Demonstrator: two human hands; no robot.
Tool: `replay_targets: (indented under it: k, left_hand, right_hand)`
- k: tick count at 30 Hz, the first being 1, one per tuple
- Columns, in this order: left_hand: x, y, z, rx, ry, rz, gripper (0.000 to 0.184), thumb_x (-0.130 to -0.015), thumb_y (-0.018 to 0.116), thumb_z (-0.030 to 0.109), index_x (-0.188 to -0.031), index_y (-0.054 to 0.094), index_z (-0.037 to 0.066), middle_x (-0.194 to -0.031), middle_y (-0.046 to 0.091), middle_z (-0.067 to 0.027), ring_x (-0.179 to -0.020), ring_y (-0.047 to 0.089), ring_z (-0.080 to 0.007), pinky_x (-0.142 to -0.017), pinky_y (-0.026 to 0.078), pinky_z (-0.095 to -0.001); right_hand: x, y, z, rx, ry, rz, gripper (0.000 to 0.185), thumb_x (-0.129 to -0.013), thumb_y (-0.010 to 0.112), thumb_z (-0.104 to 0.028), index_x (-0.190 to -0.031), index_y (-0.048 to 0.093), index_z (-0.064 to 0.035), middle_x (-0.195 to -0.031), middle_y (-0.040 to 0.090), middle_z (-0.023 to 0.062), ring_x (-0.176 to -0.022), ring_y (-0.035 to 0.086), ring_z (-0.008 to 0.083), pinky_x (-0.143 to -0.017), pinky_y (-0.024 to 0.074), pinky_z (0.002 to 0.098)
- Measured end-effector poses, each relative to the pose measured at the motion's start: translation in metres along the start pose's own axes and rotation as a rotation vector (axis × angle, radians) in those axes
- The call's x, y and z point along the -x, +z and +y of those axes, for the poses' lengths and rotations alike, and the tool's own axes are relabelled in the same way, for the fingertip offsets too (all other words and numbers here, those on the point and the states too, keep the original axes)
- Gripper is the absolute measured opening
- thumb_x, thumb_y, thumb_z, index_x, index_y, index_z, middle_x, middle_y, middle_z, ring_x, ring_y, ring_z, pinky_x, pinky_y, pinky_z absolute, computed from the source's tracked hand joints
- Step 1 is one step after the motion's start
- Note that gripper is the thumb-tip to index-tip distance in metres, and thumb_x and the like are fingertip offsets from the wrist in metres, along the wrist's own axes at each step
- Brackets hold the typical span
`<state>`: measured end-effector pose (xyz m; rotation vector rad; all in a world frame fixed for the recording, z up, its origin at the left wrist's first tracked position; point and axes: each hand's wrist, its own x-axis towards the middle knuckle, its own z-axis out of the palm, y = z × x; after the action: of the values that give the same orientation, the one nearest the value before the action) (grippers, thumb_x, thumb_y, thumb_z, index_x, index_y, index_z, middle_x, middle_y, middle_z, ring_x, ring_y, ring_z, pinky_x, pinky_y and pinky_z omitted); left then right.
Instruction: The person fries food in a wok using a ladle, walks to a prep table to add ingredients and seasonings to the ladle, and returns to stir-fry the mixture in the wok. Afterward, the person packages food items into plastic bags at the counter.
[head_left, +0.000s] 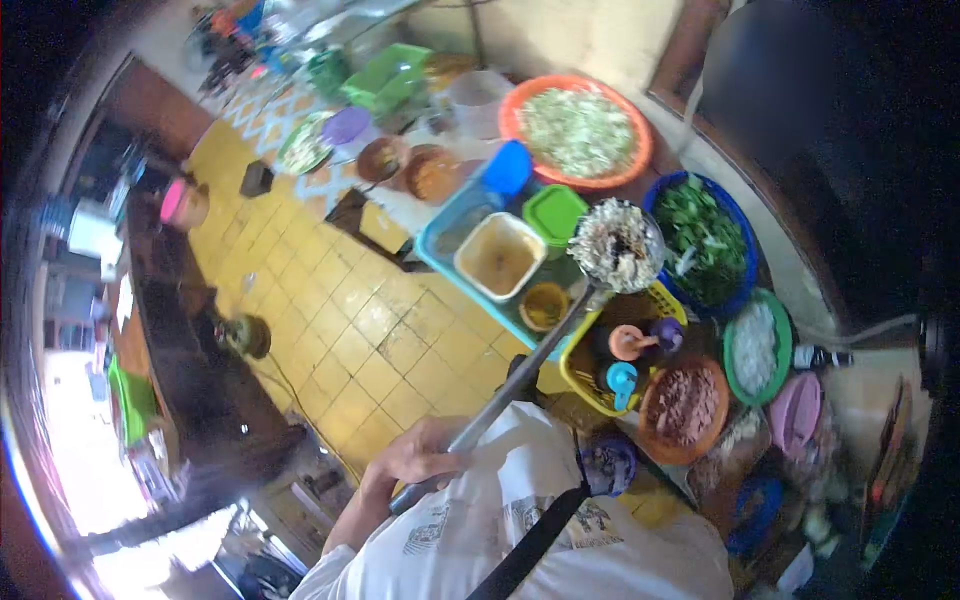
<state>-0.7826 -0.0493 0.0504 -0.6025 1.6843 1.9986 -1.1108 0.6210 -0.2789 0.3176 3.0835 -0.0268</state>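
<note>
My left hand (425,453), at the lower left in front of my white shirt, is wrapped round the long dark handle of a ladle (520,375). The ladle's bowl reaches up and to the right, heaped with pale shredded food (618,245) that has a dark brown patch in its middle. It hangs over the area between a green-lidded box (555,213), a yellow basket (572,372) and a blue basin of chopped greens (703,240); how high is hard to judge. My right hand is out of sight.
An orange basin (510,118) of shredded cabbage stands beyond the ladle. A light-blue tray (432,248) holds a white tub (500,257). On the right are a brown bowl of pinkish food (685,410) and a green bowl (735,350). Yellow tiled floor (350,350) lies leftward.
</note>
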Motion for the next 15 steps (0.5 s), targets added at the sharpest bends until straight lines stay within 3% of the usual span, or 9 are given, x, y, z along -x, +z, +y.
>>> replay_targets:
  k: [10,15]
  left_hand:
    - [0.114,0.001,-0.097,0.183,0.199,0.212,0.020,-0.081,0.061,0.012,-0.092,0.053,-0.002,-0.064,0.055,-0.0035,-0.046,0.051,-0.0107,-0.042,0.040,-0.0247]
    - [0.171,0.025,-0.156,0.353,0.211,0.344,0.025,-0.079,0.060,0.011,-0.099,0.054,-0.003,-0.061,0.054,-0.0046,-0.045,0.052,-0.0116,-0.042,0.042,-0.0250]
  right_hand:
    - [0.036,-0.060,-0.026,-0.235,0.018,0.088,0.060,-0.084,0.057,-0.026,-0.134,0.037,0.0005,-0.133,0.044,0.0183,-0.122,0.042,0.0300,-0.100,0.0367,0.0410]
    - [0.073,-0.113,-0.091,-0.409,-0.082,0.128,0.058,-0.085,0.056,-0.025,-0.134,0.037,0.0002,-0.132,0.045,0.0178,-0.121,0.044,0.0297,-0.099,0.0377,0.0409]
